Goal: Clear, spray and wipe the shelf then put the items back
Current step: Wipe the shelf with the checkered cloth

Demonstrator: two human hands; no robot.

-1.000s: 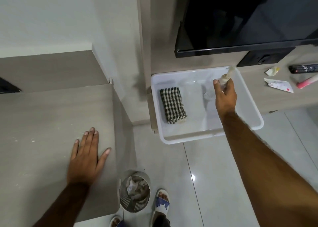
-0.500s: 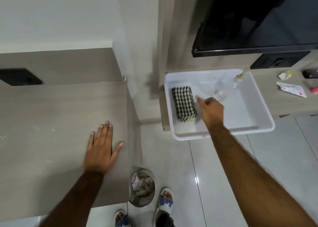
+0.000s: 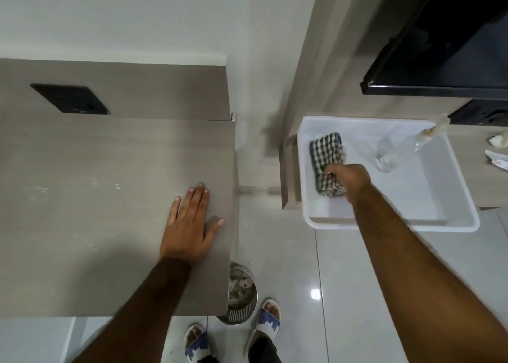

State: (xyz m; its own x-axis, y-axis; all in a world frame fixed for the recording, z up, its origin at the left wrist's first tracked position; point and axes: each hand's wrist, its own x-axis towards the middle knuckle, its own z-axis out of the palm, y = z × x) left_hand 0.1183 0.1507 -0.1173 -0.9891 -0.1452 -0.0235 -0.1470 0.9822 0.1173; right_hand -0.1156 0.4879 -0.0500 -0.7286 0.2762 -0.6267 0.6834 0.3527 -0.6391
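Two hands in play here. The left hand [image 3: 192, 222] lies flat on the grey shelf [image 3: 110, 197], palm down, fingers stretched out together and the thumb angled off toward the shelf's right edge; it grips nothing. Pale specks dot the shelf surface to the left of that hand, and one black rectangular plate [image 3: 70, 98] sits on the raised back panel behind it.

Over on the right, the right hand [image 3: 347, 179] reaches into one white plastic tub [image 3: 390, 221] and its fingers are curled onto the near end of one black-and-white checked cloth [image 3: 327, 153], which lies along the tub's left side. Whether the cloth is lifted off the tub floor, I cannot tell. Beside it, in the tub's far right part, one clear spray bottle [image 3: 395, 149] lies tilted, its pale nozzle poking over the tub's back rim.

Down on the tiled floor, one metal bin [image 3: 242, 294] with crumpled scraps inside stands partly under the shelf's corner, and two sandalled feet are planted just beside it.
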